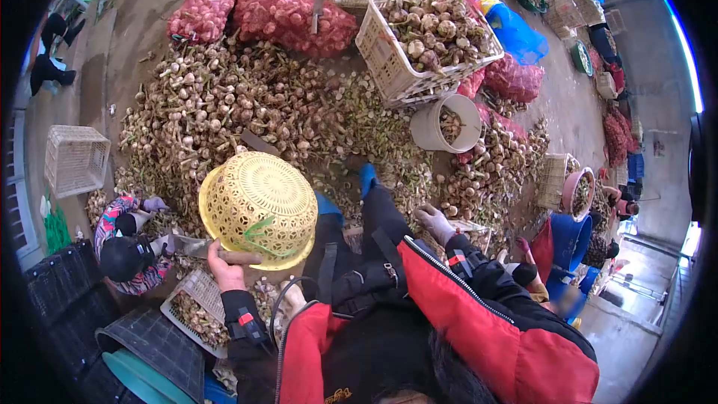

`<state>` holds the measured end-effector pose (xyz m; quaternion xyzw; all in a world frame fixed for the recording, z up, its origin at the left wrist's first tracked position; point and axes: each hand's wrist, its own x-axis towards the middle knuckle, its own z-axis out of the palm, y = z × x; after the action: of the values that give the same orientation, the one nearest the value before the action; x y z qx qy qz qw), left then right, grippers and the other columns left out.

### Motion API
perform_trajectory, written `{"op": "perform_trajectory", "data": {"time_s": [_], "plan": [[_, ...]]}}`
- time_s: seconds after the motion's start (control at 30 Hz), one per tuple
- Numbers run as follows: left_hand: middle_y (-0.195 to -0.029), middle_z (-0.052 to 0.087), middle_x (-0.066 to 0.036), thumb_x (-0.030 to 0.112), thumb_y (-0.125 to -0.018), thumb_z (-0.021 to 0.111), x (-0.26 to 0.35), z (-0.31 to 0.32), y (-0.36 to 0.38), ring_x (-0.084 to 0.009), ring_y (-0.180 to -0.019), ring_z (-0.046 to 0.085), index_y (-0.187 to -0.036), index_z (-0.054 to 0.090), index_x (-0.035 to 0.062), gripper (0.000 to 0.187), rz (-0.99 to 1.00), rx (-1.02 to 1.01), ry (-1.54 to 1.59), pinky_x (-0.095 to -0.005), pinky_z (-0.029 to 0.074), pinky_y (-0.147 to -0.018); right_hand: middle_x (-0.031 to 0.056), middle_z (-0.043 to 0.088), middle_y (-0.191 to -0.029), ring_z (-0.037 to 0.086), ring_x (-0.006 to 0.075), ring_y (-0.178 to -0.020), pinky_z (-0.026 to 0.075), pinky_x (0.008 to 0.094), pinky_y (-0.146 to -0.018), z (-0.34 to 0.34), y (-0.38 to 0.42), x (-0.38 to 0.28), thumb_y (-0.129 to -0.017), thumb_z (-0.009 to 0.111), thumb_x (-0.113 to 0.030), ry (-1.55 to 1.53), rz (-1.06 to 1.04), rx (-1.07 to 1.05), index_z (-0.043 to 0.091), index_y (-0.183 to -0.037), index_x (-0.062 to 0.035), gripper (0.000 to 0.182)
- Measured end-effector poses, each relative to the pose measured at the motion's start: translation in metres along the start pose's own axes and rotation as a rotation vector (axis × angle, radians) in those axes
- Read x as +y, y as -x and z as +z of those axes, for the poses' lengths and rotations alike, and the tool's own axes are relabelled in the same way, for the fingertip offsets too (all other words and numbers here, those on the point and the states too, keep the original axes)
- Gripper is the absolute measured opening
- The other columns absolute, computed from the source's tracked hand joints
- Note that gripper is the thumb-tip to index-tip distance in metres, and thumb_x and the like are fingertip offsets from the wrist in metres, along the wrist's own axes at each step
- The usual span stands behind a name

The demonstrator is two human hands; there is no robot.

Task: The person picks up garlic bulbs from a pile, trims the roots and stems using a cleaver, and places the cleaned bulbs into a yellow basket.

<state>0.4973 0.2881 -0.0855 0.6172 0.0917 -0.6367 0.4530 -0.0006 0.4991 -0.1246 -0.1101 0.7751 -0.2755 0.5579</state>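
A yellow openwork plastic basket [263, 198] is tipped upside down, its base facing up. My left hand [226, 268] grips the basket's rim at the lower left; a brownish rounded piece beside the fingers is hard to make out. A green strip [259, 229] lies against the basket's side. My right hand [436, 226], in a greyish glove, is held out beside my knee with fingers extended and nothing visible in it. Just beyond the basket, a flat dark blade [259, 142] shows on the big heap of garlic bulbs [196, 108].
Red mesh sacks of garlic [295, 19] lie at the far side. A crate full of garlic [430, 52] and a white bucket [447, 124] stand ahead. A co-worker in a dark cap [126, 262] sits at left near a crate [198, 310]; more people are at right.
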Motion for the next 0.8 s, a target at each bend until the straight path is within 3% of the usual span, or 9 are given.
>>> {"op": "perform_trajectory", "data": {"time_s": [0.07,0.2,0.33,0.43,0.53,0.6,0.67,0.8], "plan": [[-0.111,0.058,-0.009,0.021,-0.079,0.057,0.0,-0.002,-0.002,-0.0261,-0.102,0.056,-0.113,0.053,0.0018,0.039,0.086,-0.014,-0.007,-0.0406,0.045,-0.09,0.0067,0.062,-0.094,0.055,0.016,-0.083,0.044,0.0286,-0.073,-0.006,0.003,0.001,-0.085,0.058,-0.029,0.103,0.022,0.023,0.059,-0.107,0.0012,0.037],[-0.112,0.058,-0.01,0.02,-0.079,0.056,-0.006,0.008,0.014,-0.0264,-0.103,0.056,-0.114,0.052,0.0015,0.04,0.074,-0.026,0.018,-0.04,0.045,-0.091,0.0065,0.062,-0.091,0.055,0.0147,-0.081,0.044,0.0276,-0.07,-0.02,-0.017,0.001,-0.084,0.057,-0.026,0.152,0.053,-0.025,0.06,-0.103,0.002,0.035],[-0.112,0.057,-0.012,0.017,-0.078,0.058,-0.033,0.04,0.026,-0.0277,-0.103,0.055,-0.115,0.051,0.0003,0.042,0.163,-0.005,-0.019,-0.0403,0.044,-0.092,0.0055,0.062,-0.096,0.055,0.0134,-0.087,0.044,0.0266,-0.077,-0.019,-0.035,-0.039,-0.085,0.057,-0.023,0.132,0.028,-0.099,0.057,-0.109,0.0012,0.034],[-0.116,0.054,-0.013,0.021,-0.078,0.058,-0.081,0.07,0.022,-0.0293,-0.107,0.052,-0.119,0.048,0.0005,0.046,0.178,0.033,-0.104,-0.0429,0.042,-0.094,0.005,0.062,-0.096,0.055,0.0131,-0.086,0.045,0.0264,-0.076,-0.025,-0.069,-0.047,-0.086,0.058,-0.025,0.091,-0.067,-0.203,0.056,-0.11,-0.0002,0.035],[-0.091,0.06,-0.008,0.009,-0.073,0.066,-0.148,0.128,0.02,-0.0206,-0.082,0.059,-0.096,0.059,-0.0035,0.028,0.318,0.115,-0.245,-0.0345,0.048,-0.077,0.0029,0.06,-0.093,0.054,0.0121,-0.081,0.045,0.0262,-0.072,-0.034,-0.113,-0.035,-0.086,0.059,-0.027,0.093,-0.046,-0.218,0.057,-0.11,-0.0018,0.034],[-0.088,0.062,-0.007,0.005,-0.072,0.066,-0.207,0.143,-0.008,-0.018,-0.076,0.059,-0.091,0.061,-0.0046,0.022,0.335,0.145,-0.4,-0.0317,0.047,-0.071,0.001,0.058,-0.089,0.052,0.0111,-0.077,0.044,0.026,-0.07,-0.043,-0.122,-0.034,-0.086,0.059,-0.026,0.06,-0.003,-0.231,0.056,-0.11,-0.0026,0.034],[-0.09,0.062,-0.008,0.004,-0.073,0.063,-0.263,0.174,-0.025,-0.0172,-0.078,0.059,-0.093,0.061,-0.0054,0.022,0.293,0.085,-0.523,-0.0299,0.046,-0.072,0.0,0.056,-0.087,0.05,0.0098,-0.076,0.043,0.0253,-0.069,-0.053,-0.135,-0.024,-0.087,0.058,-0.026,-0.039,0.053,-0.23,0.055,-0.111,-0.0022,0.034],[-0.092,0.063,-0.007,0.005,-0.073,0.063,-0.346,0.189,-0.049,-0.0153,-0.081,0.058,-0.096,0.061,-0.0044,0.025,0.149,-0.135,-0.774,-0.0281,0.044,-0.074,0.0042,0.059,-0.097,0.052,0.0121,-0.088,0.043,0.0266,-0.078,-0.068,-0.159,0.013,-0.086,0.057,-0.022,-0.033,0.07,-0.127,0.055,-0.111,0.0009,0.034]]}}
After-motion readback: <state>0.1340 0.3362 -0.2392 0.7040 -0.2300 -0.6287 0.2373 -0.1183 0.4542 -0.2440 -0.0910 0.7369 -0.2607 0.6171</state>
